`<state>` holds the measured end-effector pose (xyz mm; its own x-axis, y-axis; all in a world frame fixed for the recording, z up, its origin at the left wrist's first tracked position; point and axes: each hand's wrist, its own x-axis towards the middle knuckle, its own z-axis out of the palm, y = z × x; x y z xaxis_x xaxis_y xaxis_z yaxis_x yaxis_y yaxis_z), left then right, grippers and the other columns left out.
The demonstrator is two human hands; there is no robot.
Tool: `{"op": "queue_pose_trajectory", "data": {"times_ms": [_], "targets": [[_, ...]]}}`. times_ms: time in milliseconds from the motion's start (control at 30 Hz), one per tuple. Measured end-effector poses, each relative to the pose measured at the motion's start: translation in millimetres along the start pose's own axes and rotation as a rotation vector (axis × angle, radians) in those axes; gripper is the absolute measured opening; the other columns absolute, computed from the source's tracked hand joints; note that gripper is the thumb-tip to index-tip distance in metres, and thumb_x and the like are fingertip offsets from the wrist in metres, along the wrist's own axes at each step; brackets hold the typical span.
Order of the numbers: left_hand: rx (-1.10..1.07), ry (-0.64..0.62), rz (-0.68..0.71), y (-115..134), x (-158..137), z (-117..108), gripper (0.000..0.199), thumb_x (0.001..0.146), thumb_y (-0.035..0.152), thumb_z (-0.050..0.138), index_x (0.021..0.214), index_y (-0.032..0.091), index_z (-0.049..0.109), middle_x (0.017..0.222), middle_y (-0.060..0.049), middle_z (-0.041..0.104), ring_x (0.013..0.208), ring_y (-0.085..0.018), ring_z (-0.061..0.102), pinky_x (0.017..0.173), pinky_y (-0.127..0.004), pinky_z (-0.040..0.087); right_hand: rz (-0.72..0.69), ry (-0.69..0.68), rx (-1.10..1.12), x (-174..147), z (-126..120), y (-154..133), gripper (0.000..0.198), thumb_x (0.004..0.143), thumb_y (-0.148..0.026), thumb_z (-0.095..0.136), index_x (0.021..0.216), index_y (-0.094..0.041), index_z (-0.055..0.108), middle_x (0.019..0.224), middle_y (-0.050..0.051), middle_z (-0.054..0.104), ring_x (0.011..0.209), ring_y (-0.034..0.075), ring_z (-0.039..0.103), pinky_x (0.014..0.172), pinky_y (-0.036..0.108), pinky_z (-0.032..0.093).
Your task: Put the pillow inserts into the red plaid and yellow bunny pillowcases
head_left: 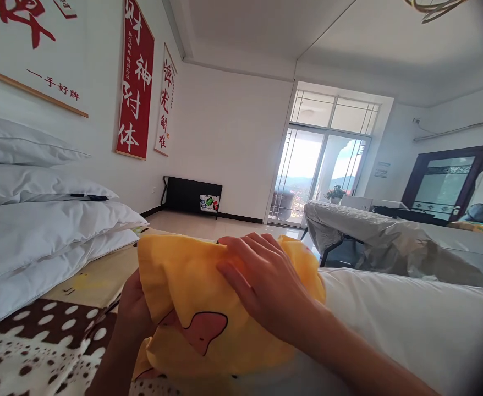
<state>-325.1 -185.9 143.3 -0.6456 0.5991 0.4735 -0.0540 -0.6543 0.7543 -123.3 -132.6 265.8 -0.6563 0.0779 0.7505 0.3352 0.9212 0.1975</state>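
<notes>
A yellow pillowcase [208, 286] with a pink, black-outlined cartoon print is bunched up in front of me. My left hand [135, 300] grips its left side, with most of the fingers hidden behind the fabric. Across the top lies my right hand [266, 280], fingers bent over the upper edge and thumb on the near face, holding the cloth. A plump white pillow [410, 313] stretches to the right, under my right forearm, and meets the pillowcase. How far the pillow reaches inside the fabric is hidden.
White pillows [47, 231] are stacked at the left. Below them lie a tan cloth [88, 275] and a brown-and-white spotted cover [31, 352]. A plastic-covered table [349, 220] stands at the right, and a black folded frame [184, 195] leans against the far wall.
</notes>
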Motion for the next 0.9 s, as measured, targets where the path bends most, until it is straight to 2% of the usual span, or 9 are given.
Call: {"op": "queue_pose_trajectory", "data": {"times_ms": [133,233,333,400,500,667,733,800,900], "targets": [[0.011,-0.013,-0.024,-3,-2,-2,0.016,0.052,0.013,0.066,0.057,0.017,0.052,0.042,0.006,0.048,0.034,-0.008,0.040,0.030,-0.016,0.029,0.026,-0.005,0.009,5,18,-23,0.025,0.088,-0.037,0.054,0.104,-0.017,0.054,0.088,0.006,0.066,0.080,0.021,0.057,0.075,0.033,0.038],[-0.048,0.047,-0.038,2,-6,3,0.017,0.053,0.016,0.067,0.061,0.017,0.052,0.046,0.006,0.051,0.037,-0.008,0.043,0.032,-0.017,0.033,0.003,-0.028,0.004,11,35,-23,0.017,0.092,-0.035,0.048,0.091,-0.019,0.053,0.082,0.003,0.065,0.075,0.018,0.059,0.066,0.028,0.037],[-0.113,0.127,-0.042,14,-11,11,0.021,0.052,0.020,0.069,0.066,0.018,0.053,0.047,0.006,0.051,0.037,-0.009,0.045,0.033,-0.017,0.035,-0.034,-0.062,-0.002,10,44,-16,0.023,0.094,-0.040,0.042,0.088,-0.019,0.051,0.076,0.001,0.063,0.067,0.015,0.059,0.056,0.025,0.031],[-0.134,0.145,-0.069,21,-13,15,0.025,0.053,0.023,0.071,0.073,0.019,0.057,0.049,0.006,0.052,0.038,-0.009,0.047,0.036,-0.018,0.038,-0.047,-0.054,-0.029,6,44,-11,0.029,0.095,-0.044,0.038,0.090,-0.019,0.051,0.076,0.001,0.063,0.064,0.015,0.059,0.053,0.025,0.027],[-0.184,0.086,-0.099,25,-12,14,0.033,0.054,0.029,0.075,0.082,0.019,0.061,0.052,0.004,0.056,0.038,-0.010,0.049,0.036,-0.020,0.042,-0.070,-0.033,-0.065,0,42,-4,0.037,0.094,-0.051,0.035,0.092,-0.018,0.052,0.073,0.002,0.062,0.062,0.015,0.058,0.051,0.025,0.024],[-0.236,0.055,-0.155,21,-5,9,0.033,0.047,0.027,0.079,0.073,0.018,0.060,0.054,0.001,0.060,0.042,-0.014,0.055,0.034,-0.020,0.042,-0.040,-0.070,-0.030,2,33,-5,0.036,0.091,-0.053,0.041,0.094,-0.020,0.054,0.079,0.003,0.061,0.071,0.017,0.056,0.058,0.026,0.031],[-0.235,0.083,-0.152,18,-3,10,0.030,0.047,0.026,0.078,0.069,0.018,0.059,0.053,0.002,0.060,0.042,-0.014,0.055,0.036,-0.020,0.043,-0.009,-0.071,-0.020,8,31,-12,0.031,0.089,-0.050,0.048,0.093,-0.020,0.054,0.083,0.003,0.061,0.077,0.018,0.054,0.066,0.029,0.035],[-0.202,0.108,-0.151,17,-2,12,0.027,0.050,0.026,0.077,0.065,0.017,0.057,0.047,0.004,0.055,0.037,-0.010,0.048,0.033,-0.018,0.037,0.031,-0.065,-0.015,15,31,-22,0.021,0.087,-0.040,0.052,0.090,-0.019,0.055,0.084,0.004,0.061,0.080,0.019,0.053,0.073,0.031,0.036],[-0.110,0.109,-0.122,16,-1,14,0.026,0.054,0.028,0.076,0.060,0.017,0.054,0.043,0.005,0.049,0.034,-0.008,0.041,0.032,-0.018,0.031,0.061,-0.080,0.001,23,38,-33,0.011,0.088,-0.025,0.048,0.080,-0.019,0.052,0.078,0.003,0.060,0.074,0.016,0.052,0.070,0.029,0.034]]}}
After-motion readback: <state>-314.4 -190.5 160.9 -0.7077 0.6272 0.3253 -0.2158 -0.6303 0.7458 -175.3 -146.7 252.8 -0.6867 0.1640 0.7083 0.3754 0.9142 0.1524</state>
